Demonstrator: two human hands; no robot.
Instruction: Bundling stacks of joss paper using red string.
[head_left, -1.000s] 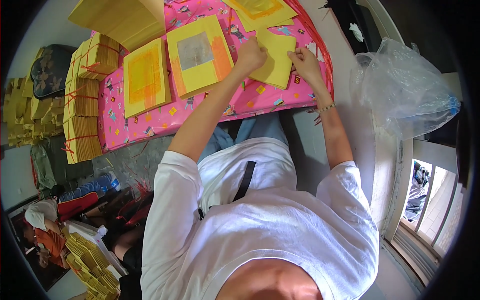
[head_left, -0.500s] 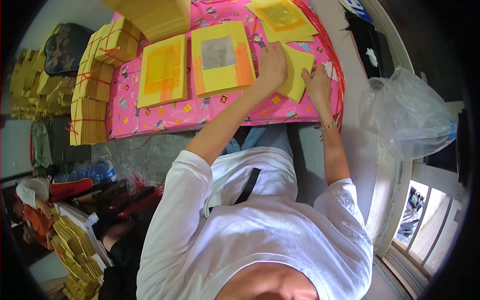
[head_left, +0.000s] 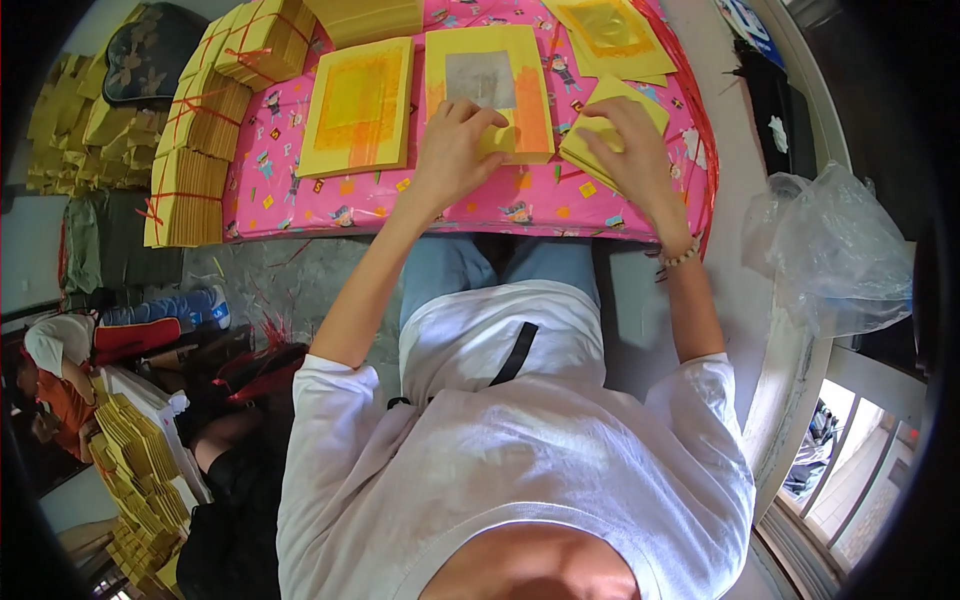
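Several tied bundles (head_left: pixel 190 192), red strands (head_left: pixel 704 122) near yellow stack (head_left: pixel 586 158), clear bag (head_left: pixel 842 250) beyond

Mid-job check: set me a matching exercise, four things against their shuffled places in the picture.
Things
1. left hand
2. right hand
3. tied paper bundles
4. clear plastic bag

Places
A. right of the pink-covered table
B. over the grey-squared stack
C. along the table's left side
D. at the plain yellow paper

Pairs: 1-B; 2-D; 3-C; 4-A
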